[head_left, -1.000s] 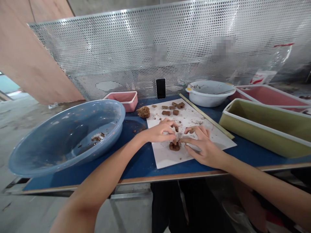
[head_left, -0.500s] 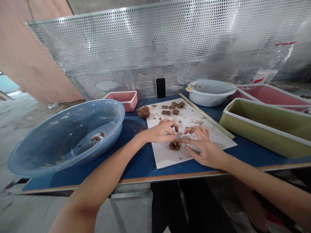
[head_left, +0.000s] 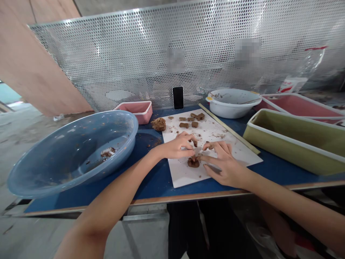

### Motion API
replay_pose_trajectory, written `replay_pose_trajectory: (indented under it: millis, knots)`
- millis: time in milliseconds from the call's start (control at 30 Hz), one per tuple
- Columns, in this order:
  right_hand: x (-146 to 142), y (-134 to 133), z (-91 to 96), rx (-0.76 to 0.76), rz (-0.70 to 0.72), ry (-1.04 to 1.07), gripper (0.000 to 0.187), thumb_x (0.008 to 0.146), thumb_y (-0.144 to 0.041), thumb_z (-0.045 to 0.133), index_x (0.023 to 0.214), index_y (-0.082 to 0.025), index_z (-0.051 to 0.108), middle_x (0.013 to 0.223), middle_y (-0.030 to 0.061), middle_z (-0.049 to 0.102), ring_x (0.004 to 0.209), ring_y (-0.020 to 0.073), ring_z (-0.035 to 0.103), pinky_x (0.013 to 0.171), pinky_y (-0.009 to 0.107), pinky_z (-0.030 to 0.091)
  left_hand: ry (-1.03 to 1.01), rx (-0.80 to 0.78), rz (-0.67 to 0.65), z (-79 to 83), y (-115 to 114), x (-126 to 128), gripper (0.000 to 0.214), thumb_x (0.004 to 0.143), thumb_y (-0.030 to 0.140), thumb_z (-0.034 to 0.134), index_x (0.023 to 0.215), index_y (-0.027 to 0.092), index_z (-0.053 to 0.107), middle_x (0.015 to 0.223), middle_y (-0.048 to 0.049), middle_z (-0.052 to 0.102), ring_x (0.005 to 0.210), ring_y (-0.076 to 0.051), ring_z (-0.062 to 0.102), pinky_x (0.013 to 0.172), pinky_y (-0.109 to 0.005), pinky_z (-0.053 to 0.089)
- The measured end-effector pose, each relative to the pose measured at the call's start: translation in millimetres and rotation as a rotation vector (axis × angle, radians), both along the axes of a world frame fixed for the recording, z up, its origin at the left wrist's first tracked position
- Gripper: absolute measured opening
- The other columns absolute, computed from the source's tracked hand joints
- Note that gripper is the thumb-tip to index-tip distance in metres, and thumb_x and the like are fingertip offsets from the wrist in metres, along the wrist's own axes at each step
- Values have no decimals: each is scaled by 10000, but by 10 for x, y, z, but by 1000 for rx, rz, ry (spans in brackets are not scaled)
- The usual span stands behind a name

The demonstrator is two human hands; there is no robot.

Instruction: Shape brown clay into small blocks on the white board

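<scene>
A small lump of brown clay with a hollowed top lies on a white sheet. My left hand reaches over it from the left, fingers curved and apart, the lowest fingertips at the lump's upper edge. From the right, my right hand touches the same edge with its index fingertip. Its thumb is stretched out beside the lump, and the other fingers are spread. Both hands look open, neither wrapped round the clay. The exact contact at the fingertips is partly hidden.
Small clay blocks and crumbs lie farther back on the sheet, near a rough clay ball. A blue basin stands left. Rightward are a wooden strip, a white basin and a green trough. A phone stands behind.
My right hand has shifted very slightly left, its fingertip still at the clay lump. The left hand and the lump look almost the same.
</scene>
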State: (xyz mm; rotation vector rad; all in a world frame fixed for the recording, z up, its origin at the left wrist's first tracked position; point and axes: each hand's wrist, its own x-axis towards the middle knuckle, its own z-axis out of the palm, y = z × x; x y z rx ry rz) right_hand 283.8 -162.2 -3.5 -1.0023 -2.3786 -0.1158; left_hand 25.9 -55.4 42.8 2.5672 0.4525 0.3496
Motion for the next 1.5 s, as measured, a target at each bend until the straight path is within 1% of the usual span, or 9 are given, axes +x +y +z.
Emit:
replay_pose_trajectory:
  millis: [267,433,567,700,900,1033,1167,1300,1500]
  knots:
    - [-7,-14,21,47,27,-38,268,1022,-247,604,1239,-264,760,1344,166,562,1230,375,532,940,535,422,-1,-13,-5,-11,10,0,528,1077,588,546,814,233,834,1304,-107,645,1212,-305,518,1177,-502,383]
    - [-7,-24,-9,47,-27,-30,283,1034,-302,586,1287,-237,694,1357,180,560,1210,375,526,938,542,419,-19,-28,-4,-3,1,-4,557,1068,627,554,796,234,841,1294,-105,645,1210,-304,525,1193,-500,375]
    - [2,-5,-38,-32,-93,-30,300,998,-371,642,1270,-248,668,1381,173,557,1248,391,510,970,559,406,-96,-69,22,14,-1,-27,529,1085,594,542,849,250,868,1324,-105,632,1257,-308,535,1214,-490,376]
    - [-15,14,-37,-120,-132,-30,311,951,-452,720,1204,-274,698,1405,151,558,1303,410,495,1020,582,395,-233,-99,65,18,29,-52,515,1106,553,505,904,253,872,1323,-101,634,1299,-317,569,1263,-512,331]
    - [-163,48,2,-292,-205,-8,337,882,-522,791,1133,-301,754,1385,120,566,1291,410,510,1025,596,428,-387,-99,188,-34,79,-56,420,1083,456,538,957,220,861,1227,-110,635,1274,-318,599,1217,-508,381]
    - [-290,76,46,-348,-260,-21,304,849,-497,810,1055,-279,760,1329,126,583,1256,403,523,1004,609,451,-377,-77,235,-54,89,-67,387,1068,393,538,945,211,857,1200,-111,654,1252,-307,612,1217,-503,387]
    - [-371,86,108,-354,-265,-30,213,839,-446,819,955,-278,757,1278,127,603,1227,405,529,968,602,465,-371,-78,259,-71,99,-66,342,1043,329,556,938,212,860,1184,-109,667,1238,-302,619,1197,-493,416]
    - [-421,89,133,-353,-283,-57,186,804,-410,834,899,-278,747,1262,121,613,1224,412,531,961,594,473,-361,-81,266,-89,109,-46,325,1030,290,560,933,214,861,1179,-103,681,1223,-295,623,1196,-495,415]
    - [-466,45,107,-321,-233,-69,205,745,-393,844,842,-264,716,1239,128,620,1214,421,524,978,639,469,-337,-59,256,-97,110,-35,322,1036,267,559,937,217,862,1148,-94,705,1208,-291,627,1224,-503,369]
